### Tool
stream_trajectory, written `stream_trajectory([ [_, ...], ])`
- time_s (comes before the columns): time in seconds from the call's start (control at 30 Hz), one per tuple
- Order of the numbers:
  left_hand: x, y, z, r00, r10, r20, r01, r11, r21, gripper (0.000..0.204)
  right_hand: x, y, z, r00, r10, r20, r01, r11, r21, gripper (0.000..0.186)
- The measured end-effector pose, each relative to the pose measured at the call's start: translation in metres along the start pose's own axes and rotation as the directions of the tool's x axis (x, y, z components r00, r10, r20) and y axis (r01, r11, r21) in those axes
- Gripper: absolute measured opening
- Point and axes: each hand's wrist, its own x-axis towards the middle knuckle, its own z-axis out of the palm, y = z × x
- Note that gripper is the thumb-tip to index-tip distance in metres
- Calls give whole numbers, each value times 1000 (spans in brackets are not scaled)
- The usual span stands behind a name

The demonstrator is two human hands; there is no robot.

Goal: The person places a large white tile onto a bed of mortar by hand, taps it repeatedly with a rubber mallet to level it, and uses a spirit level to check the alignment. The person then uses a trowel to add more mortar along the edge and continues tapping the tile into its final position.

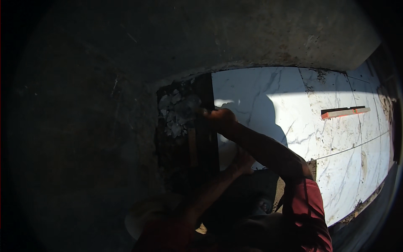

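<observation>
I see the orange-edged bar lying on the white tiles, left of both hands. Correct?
The side is wrong: the head view shows the orange-edged bar on the white tiles, right of both the left hand and the right hand.

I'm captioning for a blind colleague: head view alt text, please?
A person's right hand is at the left edge of a white marbled tile, near pale lumps; the left hand is by its lower edge. An orange-sided bar lies on sunlit tiles rightward.
</observation>
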Motion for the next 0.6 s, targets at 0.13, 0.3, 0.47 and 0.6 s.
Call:
stream_trajectory([
  [0.13, -11, -10, 0, 990, -49, 129, 42, 998, 55, 108, -15, 1, 0, 998, -42, 37, 47, 985, -166, 37],
  [0.3, 0, 1, 2, 983, -70, 172, 35, 979, 200, 106, -48, 40, -12, 996, 80, -43, -80, 997, -1, 42],
  [0.47, -5, -2, -4, 992, -55, 115, 27, 972, 235, 99, -125, 86, -6, 869, 285, -404, -84, 891, 446, 50],
  [0.6, 3, 6, 0, 990, -45, 135, 10, 968, 251, 97, -192, 172, 43, 708, 568, -419, -142, 696, 704, 46],
])
